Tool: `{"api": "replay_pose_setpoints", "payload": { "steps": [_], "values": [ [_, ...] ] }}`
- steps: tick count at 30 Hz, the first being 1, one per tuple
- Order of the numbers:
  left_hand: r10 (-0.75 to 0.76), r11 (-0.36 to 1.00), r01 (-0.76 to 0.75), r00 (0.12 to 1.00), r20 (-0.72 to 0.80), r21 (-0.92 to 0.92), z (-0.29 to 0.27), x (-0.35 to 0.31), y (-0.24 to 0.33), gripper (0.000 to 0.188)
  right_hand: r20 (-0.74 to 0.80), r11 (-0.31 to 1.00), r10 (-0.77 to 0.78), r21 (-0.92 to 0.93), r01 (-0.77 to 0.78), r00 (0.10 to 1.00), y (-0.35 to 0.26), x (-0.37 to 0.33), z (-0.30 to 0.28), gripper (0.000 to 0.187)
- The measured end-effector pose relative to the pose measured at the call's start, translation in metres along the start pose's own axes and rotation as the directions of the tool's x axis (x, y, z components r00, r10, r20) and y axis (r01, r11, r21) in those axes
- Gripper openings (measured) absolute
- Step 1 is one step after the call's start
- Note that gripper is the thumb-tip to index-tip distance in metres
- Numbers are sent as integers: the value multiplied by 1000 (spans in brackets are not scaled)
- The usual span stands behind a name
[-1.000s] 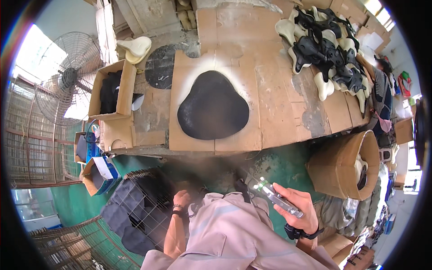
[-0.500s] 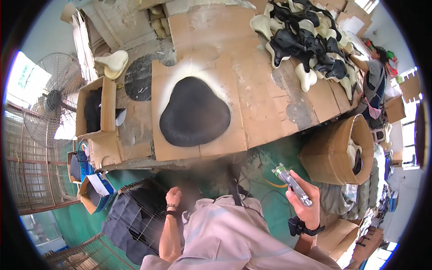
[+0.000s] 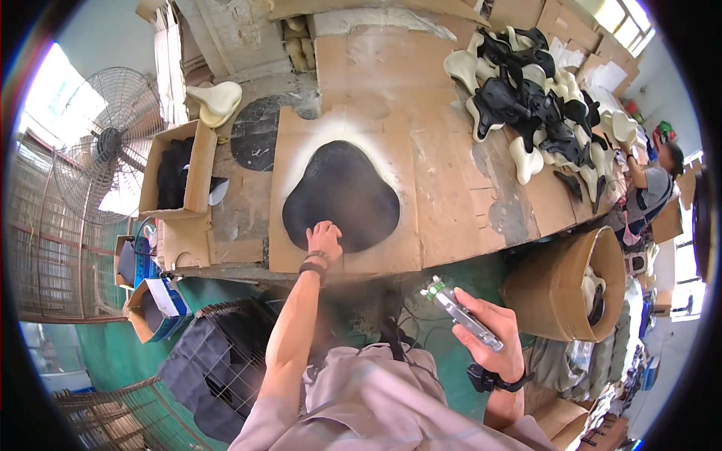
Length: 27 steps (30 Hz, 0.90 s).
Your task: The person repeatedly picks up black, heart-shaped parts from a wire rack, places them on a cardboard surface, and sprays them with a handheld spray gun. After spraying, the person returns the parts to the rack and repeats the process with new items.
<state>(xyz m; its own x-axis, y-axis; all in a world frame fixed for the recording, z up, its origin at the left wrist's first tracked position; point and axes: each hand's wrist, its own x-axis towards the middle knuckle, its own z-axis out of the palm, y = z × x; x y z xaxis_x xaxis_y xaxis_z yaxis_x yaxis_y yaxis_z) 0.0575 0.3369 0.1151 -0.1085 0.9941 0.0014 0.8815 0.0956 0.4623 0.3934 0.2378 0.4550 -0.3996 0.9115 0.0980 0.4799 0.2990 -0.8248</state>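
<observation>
On the cardboard-covered table lies a black saddle-cover piece point(image 3: 342, 192), flat and rounded-triangular, with pale overspray around its upper edge. My left hand point(image 3: 324, 239) reaches over its lower left edge. The fingertips rest on the black surface with the thumb apart, and the piece is not lifted. My right hand point(image 3: 492, 334) is closed around a metallic spray gun point(image 3: 468, 319) with a green ring near its nozzle. The gun is held in front of the table's near edge, pointing up and to the left. A dark band and bracelet are on my left wrist.
A pile of black and cream bicycle saddles point(image 3: 538, 105) covers the table's right end, where another person point(image 3: 648, 184) stands. A tall cardboard box point(image 3: 553, 286) stands at right. At left are an open box point(image 3: 203, 169), a cream saddle point(image 3: 218, 99) and a large fan point(image 3: 109, 143).
My left hand has risen from beside my body onto the black piece. The spray gun has moved slightly left and down in my right hand. The view has shifted a little.
</observation>
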Motion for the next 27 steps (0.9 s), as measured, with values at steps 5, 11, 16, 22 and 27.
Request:
{"api": "replay_pose_setpoints", "payload": {
  "steps": [5,11,16,22,27],
  "values": [
    [77,938,-117,988,-132,-327,-22,-51,12,36,-105,996,93,-9,-94,990,5,-8,-9,54],
    [-207,858,213,976,64,-468,-6,-177,-46,34,88,993,116,-30,-114,989,6,-25,-17,56],
    [-572,727,616,788,227,-303,37,-269,-109,16,-52,986,162,37,-160,985,7,-20,-10,58],
    [-727,391,856,513,457,-338,85,-348,-161,25,144,997,63,-46,-57,988,5,-24,-9,55],
    [-724,274,834,507,468,-478,80,-360,-139,33,-107,998,50,-40,-54,993,0,-11,-1,52]
  ]
}}
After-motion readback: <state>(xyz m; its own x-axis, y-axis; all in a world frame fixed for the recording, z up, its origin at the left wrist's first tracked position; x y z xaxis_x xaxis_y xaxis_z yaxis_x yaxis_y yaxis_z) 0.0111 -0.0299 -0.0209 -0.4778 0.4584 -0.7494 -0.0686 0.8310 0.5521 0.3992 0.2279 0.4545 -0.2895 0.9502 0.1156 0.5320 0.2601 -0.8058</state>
